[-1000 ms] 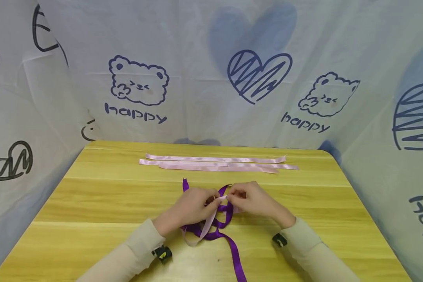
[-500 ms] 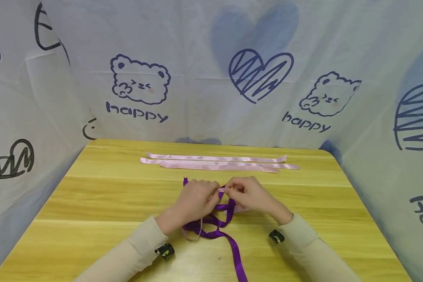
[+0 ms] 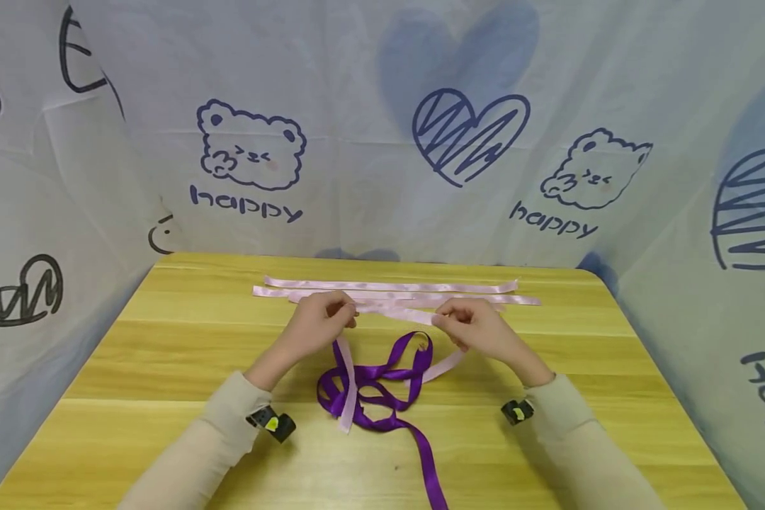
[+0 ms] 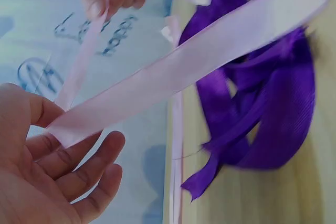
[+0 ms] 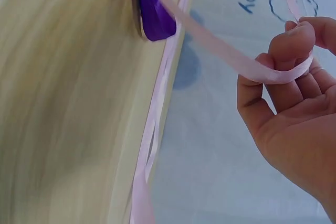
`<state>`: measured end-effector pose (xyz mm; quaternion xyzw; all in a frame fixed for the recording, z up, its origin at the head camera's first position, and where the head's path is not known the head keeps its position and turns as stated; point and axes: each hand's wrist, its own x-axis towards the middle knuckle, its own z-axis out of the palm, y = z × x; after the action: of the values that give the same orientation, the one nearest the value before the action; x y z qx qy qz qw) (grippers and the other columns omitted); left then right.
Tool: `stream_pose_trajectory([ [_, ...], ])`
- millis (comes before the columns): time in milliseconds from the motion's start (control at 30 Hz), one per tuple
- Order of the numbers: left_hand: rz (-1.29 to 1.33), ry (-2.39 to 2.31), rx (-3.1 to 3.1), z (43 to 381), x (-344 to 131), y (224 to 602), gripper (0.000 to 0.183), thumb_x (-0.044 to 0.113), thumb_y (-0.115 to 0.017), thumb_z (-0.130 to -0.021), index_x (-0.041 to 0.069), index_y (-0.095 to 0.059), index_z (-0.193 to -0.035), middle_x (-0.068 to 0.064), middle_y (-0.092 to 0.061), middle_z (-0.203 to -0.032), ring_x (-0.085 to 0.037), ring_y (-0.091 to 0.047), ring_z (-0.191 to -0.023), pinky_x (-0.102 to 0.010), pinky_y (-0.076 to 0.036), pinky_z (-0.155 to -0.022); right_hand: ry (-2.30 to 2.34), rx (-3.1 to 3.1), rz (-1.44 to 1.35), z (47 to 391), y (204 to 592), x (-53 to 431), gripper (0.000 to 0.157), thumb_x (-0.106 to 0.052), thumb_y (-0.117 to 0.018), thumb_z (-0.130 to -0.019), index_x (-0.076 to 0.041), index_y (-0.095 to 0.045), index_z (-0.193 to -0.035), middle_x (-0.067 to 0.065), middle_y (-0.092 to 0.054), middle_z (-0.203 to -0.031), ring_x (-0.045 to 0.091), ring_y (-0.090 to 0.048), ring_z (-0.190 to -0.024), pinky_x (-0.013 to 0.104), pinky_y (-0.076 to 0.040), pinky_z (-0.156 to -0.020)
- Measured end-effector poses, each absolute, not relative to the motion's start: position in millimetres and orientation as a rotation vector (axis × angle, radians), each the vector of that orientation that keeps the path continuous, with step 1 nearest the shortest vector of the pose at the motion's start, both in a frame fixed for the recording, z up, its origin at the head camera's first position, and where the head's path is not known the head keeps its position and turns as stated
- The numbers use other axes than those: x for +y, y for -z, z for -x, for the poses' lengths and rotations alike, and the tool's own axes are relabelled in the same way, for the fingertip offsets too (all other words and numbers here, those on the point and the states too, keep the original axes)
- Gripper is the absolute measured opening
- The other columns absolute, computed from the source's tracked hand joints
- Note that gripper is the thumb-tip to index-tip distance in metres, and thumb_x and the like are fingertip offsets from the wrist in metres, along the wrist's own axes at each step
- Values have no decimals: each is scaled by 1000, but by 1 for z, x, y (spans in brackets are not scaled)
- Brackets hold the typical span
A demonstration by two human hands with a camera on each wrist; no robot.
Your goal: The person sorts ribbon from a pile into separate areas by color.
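Between the two hands a light pink ribbon is stretched above the table. My left hand pinches it between thumb and forefinger, and one tail hangs down toward the table; the left wrist view shows that tail running broad across the picture. My right hand pinches the ribbon farther along, its other tail draping over the curled fingers in the right wrist view. Below and between the hands a purple ribbon lies in loose, tangled loops on the table. One of its ends runs off the near edge of view.
Several more pink ribbons lie side by side along the back of the wooden table. A white cloth printed with hearts and bears hangs behind and at both sides.
Both hands have lifted and moved apart, away from the purple ribbon toward the back. The pink ribbon between them is now drawn out long, where before only a short stretch showed.
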<state>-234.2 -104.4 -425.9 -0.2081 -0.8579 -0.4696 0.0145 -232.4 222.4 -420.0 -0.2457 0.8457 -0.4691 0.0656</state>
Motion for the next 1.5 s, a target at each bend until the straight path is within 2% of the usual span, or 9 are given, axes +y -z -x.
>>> stream_pose_trajectory([
  [100, 582, 1517, -2671, 241, -117, 422, 23, 18, -56, -106, 11, -75, -94, -5, -77, -88, -22, -74, -84, -29, -51, -65, 1453, 2550, 689, 237, 418, 230, 13, -20, -64, -106, -13, -74, -102, 2, -50, -58, 24, -48, -48, 25, -35, -47],
  [367, 444, 1529, -2669, 256, -145, 426, 27, 18, -56, -105, 3, -76, -95, -10, -77, -89, -20, -75, -85, -31, -55, -79, 1466, 2565, 588, 245, 416, 246, 20, -23, -63, -107, -6, -74, -107, 5, -52, -61, 15, -45, -51, 27, -35, -49],
  [467, 387, 1523, -2676, 261, -155, 431, 28, 17, -55, -105, -1, -76, -97, -13, -77, -91, -20, -75, -86, -29, -55, -77, 1461, 2581, 561, 248, 417, 253, 22, -23, -63, -107, -4, -73, -109, 7, -53, -62, 16, -46, -51, 28, -35, -50],
  [700, 258, 1468, -2722, 268, -173, 441, 30, 20, -56, -106, -1, -76, -104, -13, -78, -92, -19, -72, -86, -29, -52, -80, 1410, 2624, 455, 257, 421, 267, 29, -30, -64, -106, -2, -72, -109, 5, -53, -63, 33, -50, -54, 30, -38, -55],
  [967, 154, 1411, -2731, 272, -190, 444, 30, 20, -54, -104, 0, -77, -101, -14, -78, -92, -21, -71, -86, -29, -50, -78, 1405, 2666, 360, 266, 429, 283, 25, -28, -66, -105, -4, -73, -108, 3, -56, -65, 39, -57, -62, 36, -48, -62],
  [1067, 117, 1394, -2730, 273, -195, 446, 29, 19, -54, -103, 0, -77, -99, -15, -78, -92, -22, -71, -85, -27, -49, -75, 1386, 2694, 329, 266, 427, 287, 27, -27, -66, -105, -1, -73, -109, 5, -58, -67, 38, -58, -64, 34, -49, -64],
  [1267, 63, 1329, -2732, 276, -206, 451, 26, 17, -57, -100, 0, -75, -95, -14, -77, -89, -14, -63, -76, -27, -46, -70, 1339, 2745, 256, 272, 429, 296, 31, -23, -65, -105, 7, -69, -111, 13, -62, -73, 25, -58, -66, 29, -49, -64],
  [1367, 39, 1305, -2738, 279, -210, 457, 24, 17, -57, -99, 1, -73, -90, -13, -75, -86, -14, -59, -72, -28, -44, -67, 1329, 2769, 241, 277, 437, 303, 35, -30, -67, -104, 4, -69, -107, 9, -62, -72, 22, -56, -65, 28, -47, -63],
  [1500, 33, 1285, -2743, 280, -214, 462, 25, 17, -57, -99, 1, -71, -86, -9, -70, -79, -15, -52, -66, -28, -41, -63, 1308, 2793, 240, 279, 441, 308, 34, -30, -68, -103, 4, -67, -100, 5, -60, -69, 13, -51, -62, 25, -41, -60],
])
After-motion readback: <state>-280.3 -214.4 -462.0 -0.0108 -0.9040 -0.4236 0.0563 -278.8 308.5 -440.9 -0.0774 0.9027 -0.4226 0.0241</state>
